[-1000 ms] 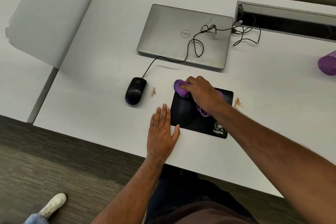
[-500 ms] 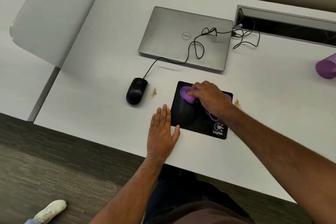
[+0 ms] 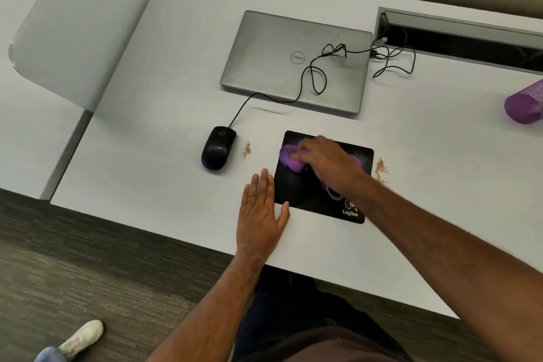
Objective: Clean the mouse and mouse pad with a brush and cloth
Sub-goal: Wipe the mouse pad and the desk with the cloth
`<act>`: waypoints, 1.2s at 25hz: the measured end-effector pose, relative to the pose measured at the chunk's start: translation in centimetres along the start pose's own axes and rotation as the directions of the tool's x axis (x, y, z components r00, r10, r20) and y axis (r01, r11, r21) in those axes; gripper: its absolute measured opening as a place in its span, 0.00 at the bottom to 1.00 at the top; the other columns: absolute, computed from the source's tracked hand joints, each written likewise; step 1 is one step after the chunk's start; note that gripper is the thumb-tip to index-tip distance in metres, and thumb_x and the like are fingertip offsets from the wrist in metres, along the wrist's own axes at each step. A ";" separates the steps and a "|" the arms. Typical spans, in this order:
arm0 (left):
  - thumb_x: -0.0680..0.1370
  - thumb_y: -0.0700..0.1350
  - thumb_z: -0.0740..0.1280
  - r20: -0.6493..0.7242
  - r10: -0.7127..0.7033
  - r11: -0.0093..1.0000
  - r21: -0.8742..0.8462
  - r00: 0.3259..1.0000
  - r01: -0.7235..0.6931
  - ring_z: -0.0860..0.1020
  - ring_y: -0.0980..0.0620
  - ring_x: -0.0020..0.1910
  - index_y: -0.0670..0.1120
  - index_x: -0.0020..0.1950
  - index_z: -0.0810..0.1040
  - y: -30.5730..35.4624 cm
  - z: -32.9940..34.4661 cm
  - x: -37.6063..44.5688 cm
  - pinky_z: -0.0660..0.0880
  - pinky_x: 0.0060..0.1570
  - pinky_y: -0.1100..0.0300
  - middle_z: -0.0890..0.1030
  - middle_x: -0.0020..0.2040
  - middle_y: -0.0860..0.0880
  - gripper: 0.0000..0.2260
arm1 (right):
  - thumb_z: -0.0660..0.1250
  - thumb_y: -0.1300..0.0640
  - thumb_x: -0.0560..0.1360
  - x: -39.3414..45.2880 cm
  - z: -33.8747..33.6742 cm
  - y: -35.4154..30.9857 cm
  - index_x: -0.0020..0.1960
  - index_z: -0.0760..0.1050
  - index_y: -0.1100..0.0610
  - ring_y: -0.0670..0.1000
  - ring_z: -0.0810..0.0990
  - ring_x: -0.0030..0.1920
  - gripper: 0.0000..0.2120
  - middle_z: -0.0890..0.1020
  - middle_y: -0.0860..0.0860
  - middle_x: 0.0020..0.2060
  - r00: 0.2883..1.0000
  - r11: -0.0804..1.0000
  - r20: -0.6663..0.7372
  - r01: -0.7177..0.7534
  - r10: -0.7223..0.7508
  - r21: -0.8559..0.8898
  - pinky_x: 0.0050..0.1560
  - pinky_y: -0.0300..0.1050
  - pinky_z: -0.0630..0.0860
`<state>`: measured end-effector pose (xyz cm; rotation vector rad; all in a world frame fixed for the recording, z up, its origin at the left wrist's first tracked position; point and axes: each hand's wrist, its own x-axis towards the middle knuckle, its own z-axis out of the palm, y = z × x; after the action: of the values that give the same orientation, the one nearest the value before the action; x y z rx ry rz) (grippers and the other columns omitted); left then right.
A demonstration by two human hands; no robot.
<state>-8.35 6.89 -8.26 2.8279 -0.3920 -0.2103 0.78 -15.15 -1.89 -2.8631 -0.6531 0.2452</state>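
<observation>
On the black Logitech mouse pad (image 3: 318, 200), my right hand (image 3: 329, 163) grips a bunched purple cloth (image 3: 289, 157) and presses it down. My left hand (image 3: 260, 211) lies flat, fingers straight, on the white desk (image 3: 164, 126) at the pad's left edge. Left of it sits the wired black mouse (image 3: 218, 147), beside brown crumbs (image 3: 246, 150).

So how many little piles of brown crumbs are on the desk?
2. One crumb pile lies between the mouse and the mouse pad; the other crumb pile lies off the pad's right edge. The arms may hide more.
</observation>
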 end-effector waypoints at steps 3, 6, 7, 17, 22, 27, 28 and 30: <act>0.85 0.60 0.51 0.019 -0.003 1.000 -0.003 1.000 0.003 0.42 0.51 0.84 0.45 0.85 0.46 0.1 0.0 0.0 0.49 0.83 0.50 0.44 0.86 0.49 0.34 | 0.70 0.66 0.76 1.6 -0.4 0.1 0.69 0.79 0.53 0.58 0.75 0.58 0.22 0.79 0.55 0.63 0.995 0.995 -0.035 -0.095 0.096 0.027 0.56 0.53 0.75; 0.85 0.60 0.53 0.008 -0.002 1.000 -0.009 1.000 0.002 0.43 0.51 0.84 0.45 0.85 0.46 0.0 0.0 0.0 0.49 0.83 0.50 0.45 0.86 0.48 0.34 | 0.77 0.62 0.73 -1.2 1.5 -2.1 0.67 0.79 0.52 0.58 0.77 0.58 0.24 0.80 0.55 0.62 0.998 0.998 -0.015 0.057 -0.057 0.002 0.55 0.52 0.78; 0.84 0.60 0.53 0.008 -0.002 1.000 -0.020 1.000 0.002 0.43 0.51 0.84 0.45 0.85 0.46 0.0 0.0 0.0 0.48 0.83 0.51 0.45 0.86 0.48 0.35 | 0.79 0.60 0.71 -2.5 2.0 -2.7 0.67 0.78 0.51 0.57 0.77 0.58 0.26 0.80 0.55 0.63 0.992 0.992 0.024 0.124 -0.124 0.012 0.55 0.52 0.78; 0.85 0.61 0.51 0.032 -0.010 1.000 0.010 0.999 0.010 0.43 0.51 0.84 0.45 0.85 0.46 0.2 -0.2 0.0 0.45 0.83 0.52 0.43 0.86 0.49 0.34 | 0.71 0.65 0.76 1.2 0.7 -0.9 0.70 0.77 0.53 0.57 0.75 0.59 0.23 0.78 0.55 0.64 0.992 0.993 -0.052 -0.116 0.117 0.017 0.58 0.52 0.75; 0.84 0.62 0.52 0.039 -0.024 0.999 -0.037 0.999 0.026 0.42 0.52 0.84 0.47 0.85 0.44 0.2 -0.3 0.1 0.41 0.82 0.55 0.43 0.86 0.50 0.35 | 0.79 0.59 0.72 -3.0 2.3 -3.4 0.73 0.73 0.51 0.59 0.76 0.64 0.32 0.77 0.56 0.68 0.983 0.987 0.090 0.160 -0.162 0.028 0.61 0.54 0.77; 0.85 0.62 0.50 0.044 -0.019 1.000 0.004 0.999 0.019 0.41 0.51 0.84 0.46 0.85 0.44 0.1 -0.2 0.0 0.45 0.83 0.52 0.42 0.86 0.49 0.34 | 0.72 0.67 0.75 1.5 0.0 1.7 0.69 0.78 0.53 0.59 0.77 0.58 0.25 0.79 0.56 0.64 0.999 0.998 -0.038 -0.027 0.025 -0.054 0.55 0.55 0.76; 0.85 0.62 0.49 0.049 -0.021 1.000 0.000 0.999 0.021 0.41 0.51 0.84 0.46 0.85 0.43 0.1 -0.2 0.0 0.45 0.82 0.52 0.41 0.85 0.50 0.34 | 0.71 0.68 0.75 2.2 -0.1 1.8 0.70 0.77 0.53 0.59 0.76 0.58 0.24 0.79 0.56 0.63 0.994 0.995 -0.054 -0.094 0.092 -0.033 0.55 0.54 0.75; 0.85 0.62 0.49 0.048 -0.021 1.000 -0.005 0.999 0.021 0.41 0.51 0.84 0.46 0.85 0.44 0.2 -0.2 0.0 0.45 0.83 0.51 0.42 0.86 0.50 0.34 | 0.70 0.66 0.76 2.1 0.7 0.5 0.70 0.77 0.53 0.58 0.75 0.58 0.23 0.79 0.56 0.63 0.987 0.990 -0.081 -0.138 0.137 -0.014 0.57 0.53 0.75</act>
<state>-8.38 6.78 -8.01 2.8269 -0.3717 -0.2838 2.72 -14.54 -2.96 -2.9227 -0.4457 0.1442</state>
